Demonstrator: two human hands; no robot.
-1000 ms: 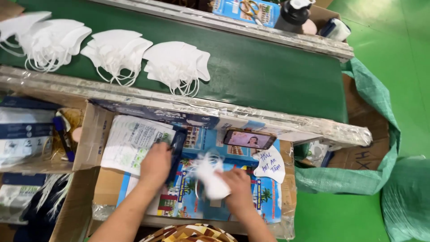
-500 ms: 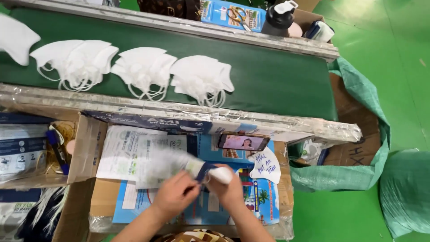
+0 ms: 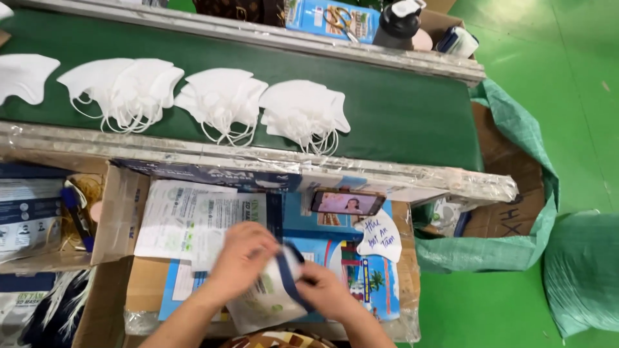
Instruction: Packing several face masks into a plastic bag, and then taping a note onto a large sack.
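At the lower centre of the frame, the left hand [image 3: 240,256] and the right hand [image 3: 324,293] both close their fingers on a pouch [image 3: 274,296], white and green with a dark blue edge, held just above the cardboard worktop [image 3: 145,293]. What sits inside the pouch is hard to make out. Room is tight: a taped rail [image 3: 258,161] runs close above the hands, a phone [image 3: 347,203] leans just upper right, and a stack of pouches [image 3: 187,219] lies at upper left. Beyond the rail, the green belt [image 3: 400,113] carries mask piles [image 3: 222,103]; its right half is bare. The forearms are cut off by the bottom edge.
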